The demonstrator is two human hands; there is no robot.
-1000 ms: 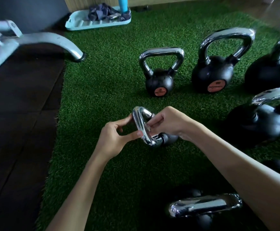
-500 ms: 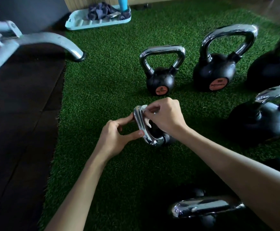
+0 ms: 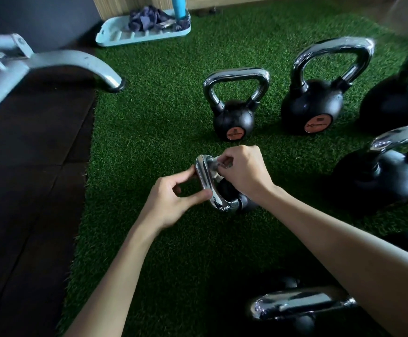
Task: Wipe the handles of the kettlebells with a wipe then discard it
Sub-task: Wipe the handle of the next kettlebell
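Two hands are working one small kettlebell point(image 3: 246, 204), which is lying tipped on the green turf point(image 3: 149, 122) with its chrome handle point(image 3: 206, 183) facing you. Your left hand point(image 3: 171, 200) is pinching the handle's near bar between thumb and forefinger, steadying it. Your right hand point(image 3: 243, 171) is curling round a crumpled white wipe point(image 3: 213, 166) and pinching it against the handle's upper corner.

Doing it well, as I am judging it:
- You are rubbing with a small bunched wad, so opening it and wrapping it right round the bar is likely covering more chrome.
- Sliding corner to corner, then down both legs to the black body, is leaving less unwiped.
- Your left pinch is covering a patch, so that grip is needing a shift before you are finishing.
- Rolling the bell is probably easier than bending your wrist under it.

Count:
- Six kettlebells are showing handles: the one in hand, a small upright one point(image 3: 233, 117), a bigger one point(image 3: 314, 110) beside it, two at the right edge point(image 3: 397, 100) point(image 3: 380, 181), and one at the bottom point(image 3: 295, 306).
- A dark rounded shape behind your right forearm may be a seventh, but I cannot tell.
- One wipe.
- One pale blue tray point(image 3: 115, 38) is sitting by the far wall, holding one dark cloth point(image 3: 147, 18) and one blue tube point(image 3: 179, 6).
- One grey metal frame leg point(image 3: 76, 60).
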